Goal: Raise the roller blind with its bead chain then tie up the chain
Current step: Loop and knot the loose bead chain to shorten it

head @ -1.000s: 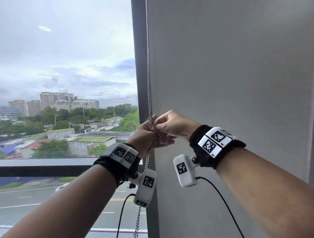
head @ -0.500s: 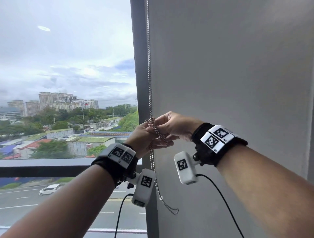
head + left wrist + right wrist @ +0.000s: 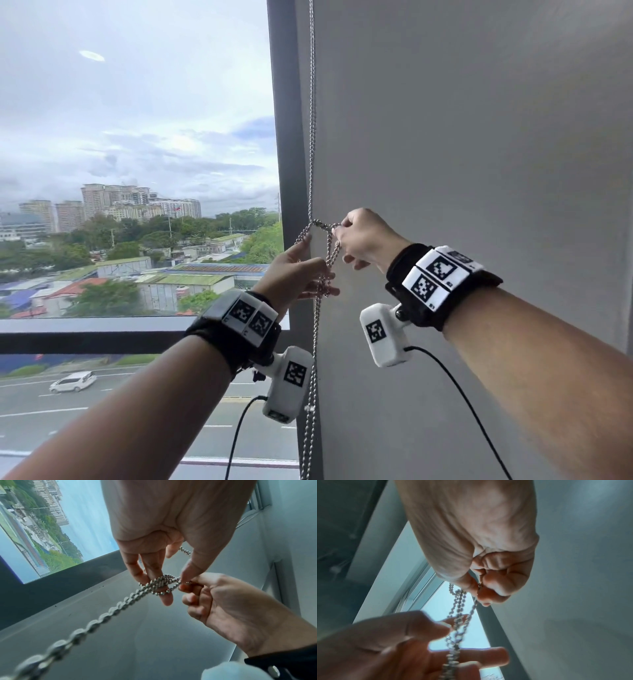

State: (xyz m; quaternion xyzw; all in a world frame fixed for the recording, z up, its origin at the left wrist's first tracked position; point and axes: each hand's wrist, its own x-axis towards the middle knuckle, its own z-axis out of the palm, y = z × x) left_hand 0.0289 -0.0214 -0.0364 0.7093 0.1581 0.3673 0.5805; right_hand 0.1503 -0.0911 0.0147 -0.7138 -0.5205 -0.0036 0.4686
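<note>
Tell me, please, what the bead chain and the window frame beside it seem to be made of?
The bead chain looks like polished metal: small silvery balls with bright glints. The window frame looks like dark grey painted or coated metal, smooth and matte, though plastic cannot be ruled out.

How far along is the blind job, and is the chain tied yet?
Done: the window glass shows uncovered, so the blind seems raised. In hand: the silver metal bead chain is crossed into a loose knot; the right hand pinches one loop, the left hand grips the strands below. Left: tighten it.

Bead chain (image 3: 311, 102) runs off frame — top and bottom.
</note>
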